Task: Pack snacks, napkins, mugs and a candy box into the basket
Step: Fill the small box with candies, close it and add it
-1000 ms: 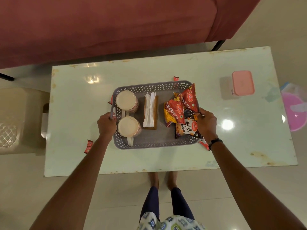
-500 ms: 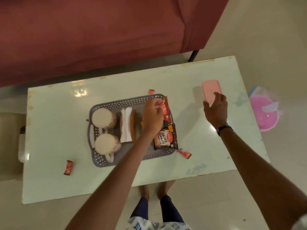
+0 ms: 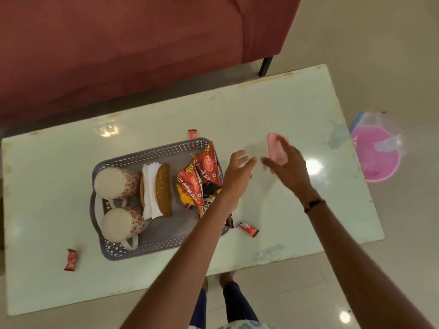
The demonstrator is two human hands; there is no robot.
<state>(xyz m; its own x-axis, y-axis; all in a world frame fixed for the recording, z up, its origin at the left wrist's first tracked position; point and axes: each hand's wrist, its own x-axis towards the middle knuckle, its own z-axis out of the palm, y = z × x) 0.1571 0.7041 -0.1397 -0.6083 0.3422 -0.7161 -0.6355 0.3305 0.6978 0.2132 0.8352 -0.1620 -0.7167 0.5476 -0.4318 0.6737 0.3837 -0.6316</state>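
The small pink rectangular plastic candy box with rounded corners [image 3: 275, 148] is tilted on edge above the pale green glass-topped table [image 3: 285, 110], to the right of the basket and apart from it. The right hand [image 3: 288, 166] holds it, fingers wrapped over its near side so that only the upper part shows; its outline is blurred. The left hand [image 3: 238, 170] is beside it with fingers spread and relaxed, touching nothing, its wrist over the basket's right edge.

The grey perforated plastic basket [image 3: 152, 153] sits on the table's middle. At its left end lie two cream mugs with a red flower pattern [image 3: 116, 180], tipped on their sides with handles toward the viewer. Next to them stands a brown woven holder with white paper napkins [image 3: 155, 188]. At the right end lean red and orange snack packets [image 3: 197, 181], partly behind the left forearm.

Three small red wrapped sweets [image 3: 71, 259] lie on the table outside the basket.
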